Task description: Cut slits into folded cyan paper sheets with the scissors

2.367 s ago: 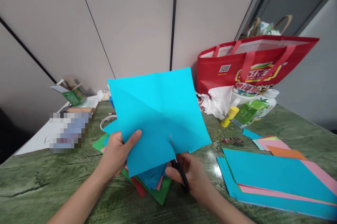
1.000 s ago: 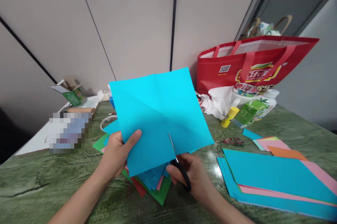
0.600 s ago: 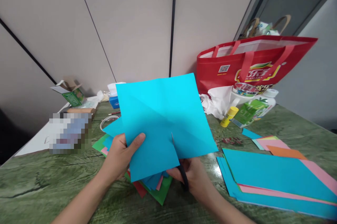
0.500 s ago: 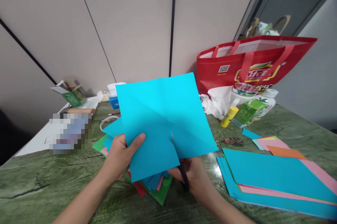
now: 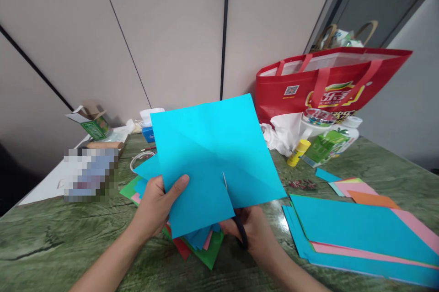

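Note:
A large sheet of bright blue paper [image 5: 209,146] is held up above the table, and a cut runs into it from its near edge. My left hand [image 5: 164,200] grips the sheet near its left side, thumb on top and fingers underneath. My right hand [image 5: 252,232] is closed around the black handle of a pair of scissors [image 5: 242,230]. One blade pokes through the cut, and the rest is hidden by the paper. Below the sheet lies a pile of coloured paper pieces [image 5: 212,251] in green, red, pink and blue, partly covered.
On the right lies a stack of coloured sheets [image 5: 363,223], with smaller scraps [image 5: 366,191] behind it. A yellow glue stick [image 5: 298,153], a green carton [image 5: 324,148] and a red bag [image 5: 308,86] stand at the back. A roll of tape [image 5: 142,159] is at left.
The paper has shifted and tilted very slightly, its right corner a little lower. Both hands keep their holds, and the scissors stay in the cut almost unmoved.

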`<state>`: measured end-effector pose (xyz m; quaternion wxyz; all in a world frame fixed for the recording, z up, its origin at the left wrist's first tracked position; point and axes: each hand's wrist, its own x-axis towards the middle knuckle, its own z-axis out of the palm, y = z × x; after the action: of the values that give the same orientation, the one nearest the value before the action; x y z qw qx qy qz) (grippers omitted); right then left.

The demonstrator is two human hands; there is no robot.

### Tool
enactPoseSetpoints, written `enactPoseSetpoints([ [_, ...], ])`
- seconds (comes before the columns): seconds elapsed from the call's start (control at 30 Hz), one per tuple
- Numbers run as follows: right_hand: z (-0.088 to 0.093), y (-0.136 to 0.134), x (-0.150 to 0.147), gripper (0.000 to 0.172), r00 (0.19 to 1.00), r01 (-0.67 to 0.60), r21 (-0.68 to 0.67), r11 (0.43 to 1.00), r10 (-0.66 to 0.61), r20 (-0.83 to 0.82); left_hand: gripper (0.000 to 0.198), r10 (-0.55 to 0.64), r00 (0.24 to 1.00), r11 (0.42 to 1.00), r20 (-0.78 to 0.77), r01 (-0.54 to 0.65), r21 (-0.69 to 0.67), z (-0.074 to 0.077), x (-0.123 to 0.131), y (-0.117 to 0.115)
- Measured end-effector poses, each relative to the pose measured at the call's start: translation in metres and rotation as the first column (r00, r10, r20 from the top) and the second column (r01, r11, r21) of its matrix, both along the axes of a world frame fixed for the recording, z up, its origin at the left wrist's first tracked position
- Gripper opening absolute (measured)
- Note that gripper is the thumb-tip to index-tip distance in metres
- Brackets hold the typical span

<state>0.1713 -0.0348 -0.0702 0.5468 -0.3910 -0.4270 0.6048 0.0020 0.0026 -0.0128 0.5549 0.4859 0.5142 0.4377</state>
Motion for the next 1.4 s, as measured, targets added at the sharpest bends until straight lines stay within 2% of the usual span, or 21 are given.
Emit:
enactPoseSetpoints([
  [0.27, -0.003, -0.001, -0.001, 0.031, 1.000, 0.007, -0.020, 1.000, -0.008, -0.029, 0.032, 0.005, 0.999, 1.000, 0.054, -0.003, -0.028, -0.002, 0.001, 0.001],
  [0.47, -0.003, 0.001, -0.002, 0.029, 0.998, 0.046, 0.050, 0.998, -0.047, 0.030, 0.036, 0.023, 0.986, 0.993, 0.166, -0.003, -0.119, 0.000, 0.003, 0.001],
  [0.57, -0.002, 0.001, -0.002, 0.025, 0.999, 0.030, 0.019, 0.999, -0.031, 0.022, 0.032, 0.016, 0.988, 0.995, 0.157, 0.000, -0.103, -0.003, 0.002, 0.001],
  [0.7, -0.004, 0.000, 0.000, 0.027, 0.999, 0.034, -0.027, 0.999, -0.034, 0.008, 0.030, 0.010, 0.992, 0.997, 0.123, -0.001, -0.075, -0.006, 0.001, 0.000],
  [0.87, -0.010, 0.000, 0.002, 0.028, 0.998, -0.011, -0.058, 0.998, 0.015, 0.068, 0.033, 0.015, 0.996, 0.999, 0.092, -0.010, -0.050, -0.004, 0.002, 0.000],
  [1.03, -0.006, -0.001, 0.001, 0.031, 0.998, -0.005, -0.034, 0.999, 0.008, 0.069, 0.032, 0.003, 0.996, 1.000, 0.084, 0.000, -0.026, -0.007, 0.001, 0.000],
  [1.4, -0.004, -0.001, 0.002, 0.032, 0.990, 0.006, -0.070, 0.998, 0.004, 0.144, 0.033, -0.039, 0.996, 0.999, 0.081, 0.039, -0.008, -0.012, -0.001, 0.001],
])
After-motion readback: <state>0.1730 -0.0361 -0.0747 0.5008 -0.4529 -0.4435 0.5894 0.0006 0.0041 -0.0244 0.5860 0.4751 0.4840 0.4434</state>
